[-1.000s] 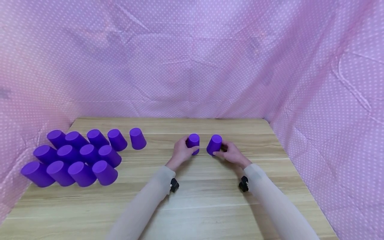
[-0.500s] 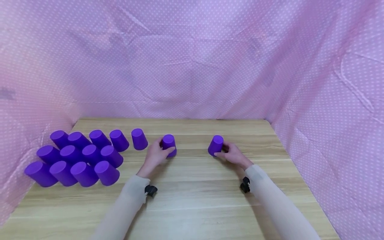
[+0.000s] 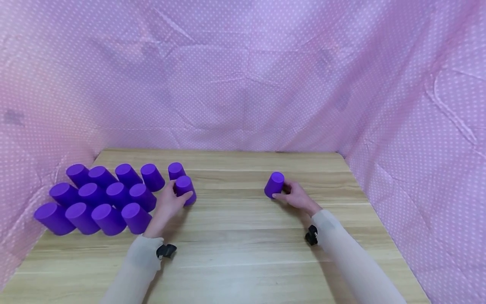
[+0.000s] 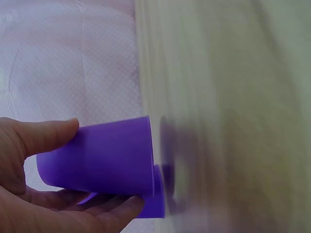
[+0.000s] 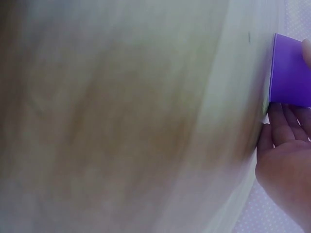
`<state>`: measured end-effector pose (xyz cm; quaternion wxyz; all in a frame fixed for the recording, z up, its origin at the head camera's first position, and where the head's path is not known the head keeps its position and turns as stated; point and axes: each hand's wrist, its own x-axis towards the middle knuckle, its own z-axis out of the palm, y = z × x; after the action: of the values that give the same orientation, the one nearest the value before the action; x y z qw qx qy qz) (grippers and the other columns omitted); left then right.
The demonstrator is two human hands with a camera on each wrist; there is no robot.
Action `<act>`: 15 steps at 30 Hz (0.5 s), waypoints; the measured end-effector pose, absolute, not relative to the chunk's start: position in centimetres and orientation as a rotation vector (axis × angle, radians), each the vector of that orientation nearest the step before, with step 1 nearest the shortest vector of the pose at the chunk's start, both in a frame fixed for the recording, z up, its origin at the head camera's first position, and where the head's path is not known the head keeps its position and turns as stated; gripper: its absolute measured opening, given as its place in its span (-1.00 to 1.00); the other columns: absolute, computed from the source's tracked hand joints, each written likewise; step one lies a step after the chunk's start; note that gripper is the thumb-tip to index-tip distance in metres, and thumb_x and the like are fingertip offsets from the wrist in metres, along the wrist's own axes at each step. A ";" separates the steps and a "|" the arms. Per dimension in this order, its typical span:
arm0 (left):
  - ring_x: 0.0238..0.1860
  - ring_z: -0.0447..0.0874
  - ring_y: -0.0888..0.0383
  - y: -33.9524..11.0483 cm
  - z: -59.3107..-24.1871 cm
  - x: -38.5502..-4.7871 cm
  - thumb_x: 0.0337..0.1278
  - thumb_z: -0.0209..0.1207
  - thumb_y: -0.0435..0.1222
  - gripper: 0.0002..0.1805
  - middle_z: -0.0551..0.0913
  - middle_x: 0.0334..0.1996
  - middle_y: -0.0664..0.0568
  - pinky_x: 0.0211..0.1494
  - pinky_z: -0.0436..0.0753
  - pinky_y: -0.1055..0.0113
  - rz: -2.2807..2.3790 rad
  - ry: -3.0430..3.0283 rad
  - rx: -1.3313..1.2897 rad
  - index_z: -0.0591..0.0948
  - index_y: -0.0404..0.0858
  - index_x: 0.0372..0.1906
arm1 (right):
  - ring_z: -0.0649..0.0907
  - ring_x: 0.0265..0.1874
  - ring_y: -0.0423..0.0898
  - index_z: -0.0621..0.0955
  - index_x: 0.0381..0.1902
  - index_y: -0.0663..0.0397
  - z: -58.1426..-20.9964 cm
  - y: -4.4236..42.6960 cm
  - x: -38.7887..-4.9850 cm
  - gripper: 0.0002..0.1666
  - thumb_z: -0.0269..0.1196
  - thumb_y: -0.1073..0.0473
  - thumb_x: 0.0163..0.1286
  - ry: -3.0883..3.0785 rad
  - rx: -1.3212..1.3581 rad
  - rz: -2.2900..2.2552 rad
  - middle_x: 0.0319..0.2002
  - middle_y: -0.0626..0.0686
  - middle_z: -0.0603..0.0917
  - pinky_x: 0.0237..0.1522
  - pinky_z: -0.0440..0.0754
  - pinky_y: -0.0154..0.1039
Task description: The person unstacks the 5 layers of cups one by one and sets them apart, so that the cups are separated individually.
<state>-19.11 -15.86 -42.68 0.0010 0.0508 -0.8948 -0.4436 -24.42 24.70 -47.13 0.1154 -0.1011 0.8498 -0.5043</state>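
Observation:
My left hand grips an upside-down purple cup between thumb and fingers. In the left wrist view a narrow gap and a shadow lie between this cup's rim and the wood, so it hangs just above the table. Right behind it stands another purple cup, partly hidden by the held one. Over on the right, my right hand holds a second upside-down purple cup, thumb on the near side and fingers on the far side. Its rim is at the table surface in the right wrist view.
Several upside-down purple cups, such as a front one, stand in rows on the left of the wooden table. Bare wood lies between my hands. Pink dotted cloth hangs around the back and sides.
My left hand has carried its cup leftward, from close beside the right-hand cup to just in front of the row's end cup. The right hand and its cup have stayed put.

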 end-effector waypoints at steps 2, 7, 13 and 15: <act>0.18 0.38 -0.27 -16.2 -42.8 -18.9 0.24 0.19 -0.26 -0.38 0.41 0.15 -0.44 0.26 0.34 -0.08 -1.392 -2.816 0.188 0.26 -0.53 0.26 | 0.48 0.17 0.12 0.47 0.18 0.25 -47.2 24.7 -24.5 -0.39 0.39 0.18 0.20 2.482 -0.306 -1.486 0.12 0.23 0.55 0.29 0.27 0.00; 0.17 0.40 -0.25 -16.7 -43.1 -18.6 0.25 0.19 -0.24 -0.39 0.43 0.14 -0.41 0.26 0.33 -0.08 -1.401 -2.811 0.232 0.27 -0.50 0.25 | 0.51 0.13 0.11 0.47 0.18 0.23 -47.4 24.7 -24.6 -0.38 0.39 0.17 0.20 2.476 -0.307 -1.494 0.10 0.22 0.56 0.27 0.30 -0.01; 0.18 0.37 -0.26 -17.3 -43.2 -18.5 0.25 0.18 -0.20 -0.34 0.40 0.16 -0.42 0.26 0.33 -0.09 -1.396 -2.819 0.287 0.24 -0.51 0.27 | 0.49 0.15 0.11 0.44 0.23 0.22 -47.3 24.8 -24.5 -0.34 0.38 0.15 0.22 2.483 -0.297 -1.476 0.13 0.23 0.54 0.27 0.31 -0.01; 0.19 0.36 -0.27 -17.4 -43.3 -18.5 0.25 0.18 -0.19 -0.33 0.39 0.17 -0.43 0.26 0.33 -0.10 -1.396 -2.820 0.295 0.23 -0.51 0.28 | 0.49 0.15 0.10 0.43 0.24 0.22 -47.1 24.7 -24.5 -0.33 0.38 0.15 0.22 2.490 -0.278 -1.466 0.14 0.23 0.54 0.27 0.31 -0.02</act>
<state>-18.46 -17.39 -43.27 -0.0092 0.0933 -0.8923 -0.4417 -24.49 24.68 -47.09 0.1191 -0.0952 0.8516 -0.5015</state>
